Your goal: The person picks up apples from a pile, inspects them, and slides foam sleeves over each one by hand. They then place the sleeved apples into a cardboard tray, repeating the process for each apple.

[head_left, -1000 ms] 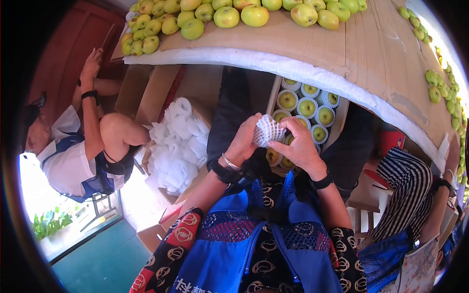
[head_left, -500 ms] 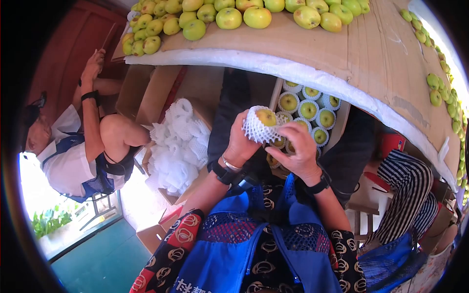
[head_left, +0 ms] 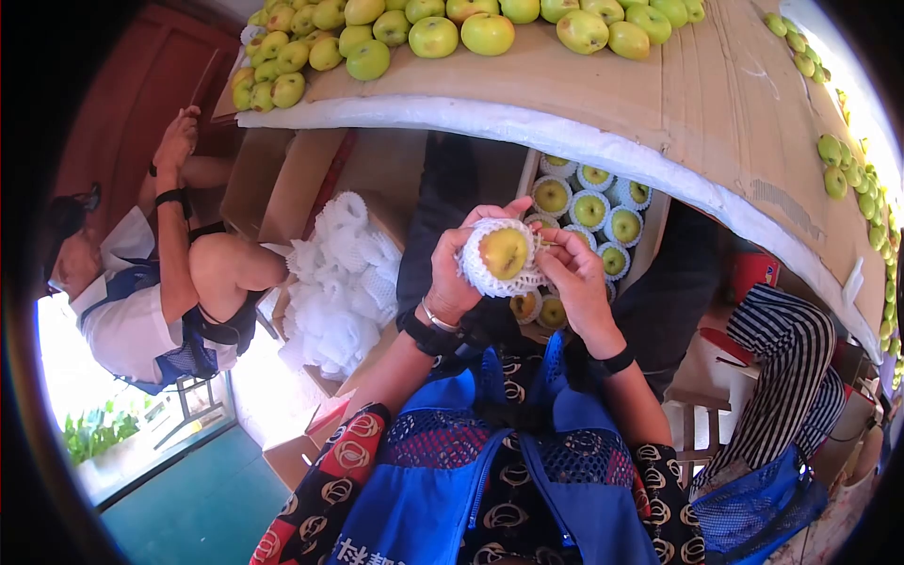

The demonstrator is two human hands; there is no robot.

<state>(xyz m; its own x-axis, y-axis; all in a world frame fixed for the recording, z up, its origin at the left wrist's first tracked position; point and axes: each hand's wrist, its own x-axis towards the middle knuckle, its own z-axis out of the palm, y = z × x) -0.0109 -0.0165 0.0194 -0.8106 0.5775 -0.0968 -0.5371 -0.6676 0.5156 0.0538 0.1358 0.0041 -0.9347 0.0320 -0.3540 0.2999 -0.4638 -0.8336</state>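
Note:
A yellow-green apple [head_left: 504,250] sits inside a white foam net sleeve [head_left: 478,276], its upper face bare and turned up at me. My left hand [head_left: 450,281] is closed around the sleeved apple from the left. On the other side, my right hand [head_left: 582,292] pinches the sleeve's edge between thumb and fingers. Just beyond my hands lies a carton [head_left: 650,235] with several apples in foam nets, such as this wrapped apple [head_left: 590,209]; my hands hide part of it. A heap of loose foam nets [head_left: 341,287] fills a box to my left.
A cardboard-covered table [head_left: 678,122] with a white padded edge overhangs the carton, carrying several loose apples [head_left: 433,38]. A seated person [head_left: 179,273] is at the left. Striped trouser legs [head_left: 786,367] of another person show at the right.
The sleeved apple has turned so more of its bare face shows. My right fingers have closed in on the net's edge, and my left fingers have shifted around it.

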